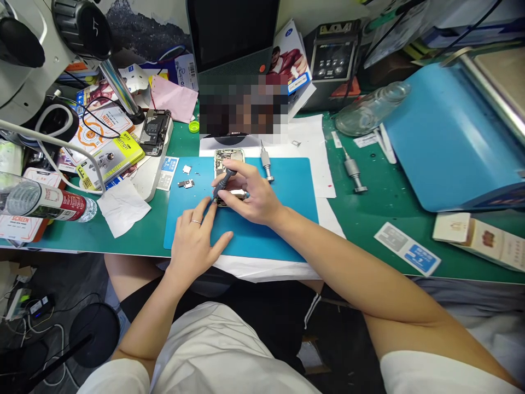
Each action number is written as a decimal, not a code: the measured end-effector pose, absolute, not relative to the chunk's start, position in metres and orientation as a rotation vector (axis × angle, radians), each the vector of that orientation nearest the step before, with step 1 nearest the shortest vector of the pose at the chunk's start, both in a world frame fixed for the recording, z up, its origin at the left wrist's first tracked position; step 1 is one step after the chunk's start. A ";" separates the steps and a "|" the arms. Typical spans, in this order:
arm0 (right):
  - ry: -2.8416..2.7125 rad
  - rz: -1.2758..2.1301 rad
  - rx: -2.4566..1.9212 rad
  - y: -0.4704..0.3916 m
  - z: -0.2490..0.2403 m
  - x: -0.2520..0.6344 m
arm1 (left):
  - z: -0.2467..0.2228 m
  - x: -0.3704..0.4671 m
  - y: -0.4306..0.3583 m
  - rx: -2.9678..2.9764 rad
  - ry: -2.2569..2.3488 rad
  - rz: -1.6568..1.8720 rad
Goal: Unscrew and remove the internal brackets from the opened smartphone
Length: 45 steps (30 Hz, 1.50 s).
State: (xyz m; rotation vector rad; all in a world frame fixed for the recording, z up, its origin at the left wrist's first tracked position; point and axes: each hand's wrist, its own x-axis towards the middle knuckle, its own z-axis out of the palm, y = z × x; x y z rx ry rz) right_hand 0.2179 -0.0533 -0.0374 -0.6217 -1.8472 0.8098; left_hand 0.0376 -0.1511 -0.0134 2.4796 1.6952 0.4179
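Observation:
An opened phone with bare inner parts (pixel 229 158) lies on a blue mat (pixel 270 235). My right hand (pixel 252 194) grips a dark grey screwdriver (pixel 223 184), whose tip points down at the phone's lower left corner. Beside that corner my left hand (pixel 194 238) rests on the mat, fingers apart, its fingertips close to the phone's edge. A second grey screwdriver (pixel 266 162) lies right of the phone. Small metal parts (pixel 186 184) sit on the mat to the left. My right hand partly hides the phone's lower half.
A third screwdriver (pixel 353 169), a glass jar (pixel 363 112) and a large blue-topped device (pixel 430 137) are on the right. On the left are a plastic bottle (pixel 53 202), a tissue (pixel 123 208), boxes and another opened phone (pixel 155 132). A dark screen (pixel 232 35) stands behind.

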 end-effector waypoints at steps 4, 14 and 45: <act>-1.854 0.806 -0.631 -0.054 -0.036 0.218 | -0.014 0.037 -0.151 2.475 1.692 0.424; -1.843 0.579 -0.738 -0.049 -0.035 0.226 | -0.012 0.039 -0.145 2.425 1.746 0.456; -1.896 0.230 -1.350 -0.026 -0.003 0.279 | -0.013 0.036 -0.147 2.443 1.777 0.472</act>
